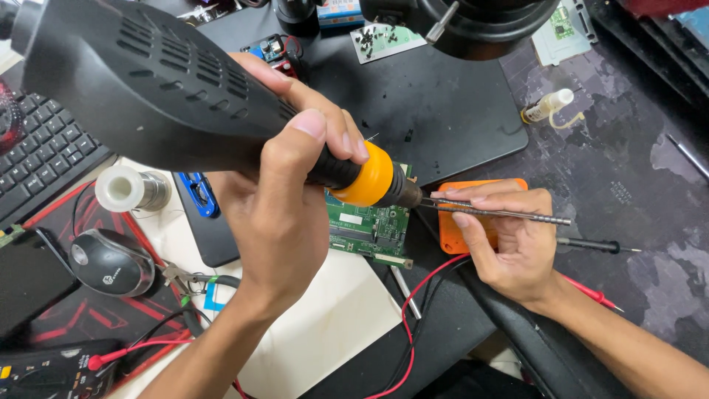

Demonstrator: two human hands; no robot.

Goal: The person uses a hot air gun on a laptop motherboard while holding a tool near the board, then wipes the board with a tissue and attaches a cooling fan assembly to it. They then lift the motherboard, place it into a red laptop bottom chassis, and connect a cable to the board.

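While my left hand (284, 214) is wrapped tight around the handle of the black hot-air gun (170, 89), thumb up over the top and fingers curled underneath, the whole tool runs as one long slant from the far left of the scene down toward the middle. Its orange collar (367, 176) sits just past my knuckles, and the dark nozzle beyond it points right and slightly nearer, ending directly above the green circuit board (367, 227). That board lies flat on the black mat, below and just right of my left grip, with its far edge hidden under the collar. I cannot tell how much air gap separates the nozzle from the board.

Further right, my right hand (509, 240) pinches a pair of slim metal tweezers (509, 213) between thumb and fingers, closed on them firmly. Their long axis lies almost level, left to right; one end meets the nozzle's mouth over the board's right edge, the other juts out past my hand. So both tools converge from opposite sides on the same spot, and the right hand is the nearer to it. An orange pad (450, 240) lies partly under that hand.
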